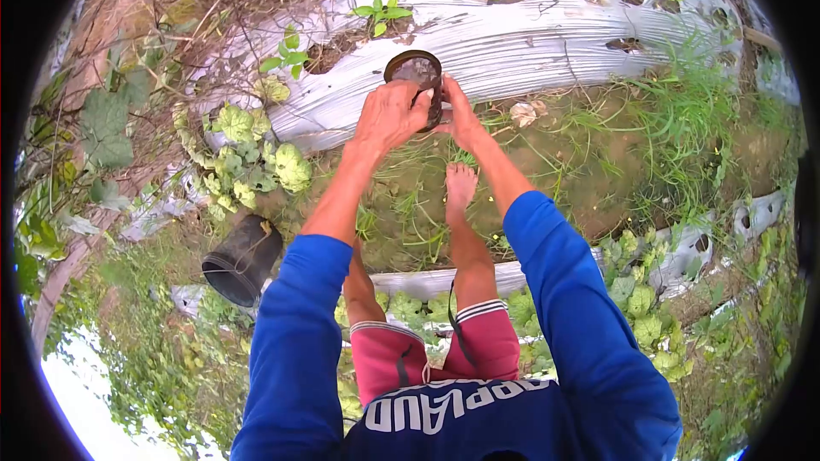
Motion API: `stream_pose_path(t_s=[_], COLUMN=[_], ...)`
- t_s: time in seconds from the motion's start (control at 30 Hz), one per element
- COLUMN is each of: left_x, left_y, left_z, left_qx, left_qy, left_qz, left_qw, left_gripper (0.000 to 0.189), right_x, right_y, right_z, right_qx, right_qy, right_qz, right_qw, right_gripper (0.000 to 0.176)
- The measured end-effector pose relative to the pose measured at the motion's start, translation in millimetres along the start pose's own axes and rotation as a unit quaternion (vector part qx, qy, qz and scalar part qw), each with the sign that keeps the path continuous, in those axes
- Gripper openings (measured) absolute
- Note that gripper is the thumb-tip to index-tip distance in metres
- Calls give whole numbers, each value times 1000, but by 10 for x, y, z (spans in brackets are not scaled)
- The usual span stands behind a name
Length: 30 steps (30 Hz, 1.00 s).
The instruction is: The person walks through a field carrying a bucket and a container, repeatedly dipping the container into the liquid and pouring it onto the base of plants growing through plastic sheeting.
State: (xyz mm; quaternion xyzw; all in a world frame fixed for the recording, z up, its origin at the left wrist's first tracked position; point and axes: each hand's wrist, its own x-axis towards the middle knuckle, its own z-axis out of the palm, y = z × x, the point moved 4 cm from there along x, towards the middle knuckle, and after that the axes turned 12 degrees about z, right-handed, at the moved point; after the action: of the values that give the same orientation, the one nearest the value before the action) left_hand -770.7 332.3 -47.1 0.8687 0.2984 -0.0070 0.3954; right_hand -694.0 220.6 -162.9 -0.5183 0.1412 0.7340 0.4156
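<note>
A dark round container (pixel 413 67) with a brown rim is held between my two hands over the edge of the silvery plastic sheet (pixel 504 43). My left hand (pixel 395 113) lies across its near left side, with the fingers wrapped over it. On the right side, my right hand (pixel 462 114) grips it with thumb and fingers. The container looks tilted, and its contents are too dark to make out. Small green seedlings (pixel 381 13) grow from holes in the sheet just beyond it.
A black bucket (pixel 243 260) lies tipped at the left. Pale leafy plants (pixel 292 167) stand beside the sheet. My bare foot (pixel 460 188) rests on the grassy soil strip (pixel 547 162). Dry twigs cover the upper left, and tall grass (pixel 692 119) grows at the right.
</note>
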Motion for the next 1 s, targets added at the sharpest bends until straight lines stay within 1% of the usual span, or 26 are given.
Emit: stream_pose_path(t_s=[0.03,0.07,0.1,0.17,0.2,0.27,0.3,0.33,0.37,0.4,0.6,0.67,0.7,0.77,0.8,0.9,0.93,1.0], left_x=[-4,22,50,117,160,214,234,246,258,264,105,-51,-149,-389,-492,-748,-802,-899], left_y=[-129,-218,-320,-492,-582,-731,-762,-798,-816,-811,-834,-823,-815,-762,-750,-786,-839,-968], left_z=[-5,-39,-44,-60,-74,-84,-100,-117,-141,-176,-331,-382,-396,-423,-427,-458,-463,-457], left_qx=[6,7,17,30,26,14,20,17,13,11,-9,-17,-14,-38,-38,-22,-23,-31], left_qy=[-46,-42,-57,-90,-87,-110,-114,-110,-99,-88,-86,-78,-55,2,4,46,48,42], left_qz=[-57,-63,-73,-108,-113,-117,-103,-106,-94,-82,-98,-107,-88,-62,-64,-49,-53,-77], left_qw=[997,997,996,990,989,987,988,988,990,993,991,991,994,997,997,997,997,996], left_gripper=[33,33,36,45,45,46,48,48,48,48,44,43,40,34,34,24,24,29], right_x=[75,157,264,313,314,324,340,354,351,351,306,307,335,358,355,364,366,392], right_y=[84,155,220,250,237,213,203,178,158,139,152,181,216,259,273,369,408,512], right_z=[61,120,147,244,286,359,375,393,411,435,568,615,635,674,715,857,900,969], right_qx=[-7,-15,-7,-14,-16,-36,-49,-61,-59,-62,-67,-55,-57,-71,-73,-95,-98,-120], right_qy=[-17,-33,-28,-32,-33,-35,-25,-16,-29,-28,-30,-32,-34,-35,-37,-26,-28,-33], right_qz=[20,39,61,56,47,58,60,61,66,67,83,50,50,0,1,15,17,63], right_qw=[1000,999,998,998,998,997,997,996,996,995,994,997,997,997,997,995,995,990], right_gripper=[70,70,69,69,69,69,71,73,68,68,66,60,60,57,57,54,54,55])
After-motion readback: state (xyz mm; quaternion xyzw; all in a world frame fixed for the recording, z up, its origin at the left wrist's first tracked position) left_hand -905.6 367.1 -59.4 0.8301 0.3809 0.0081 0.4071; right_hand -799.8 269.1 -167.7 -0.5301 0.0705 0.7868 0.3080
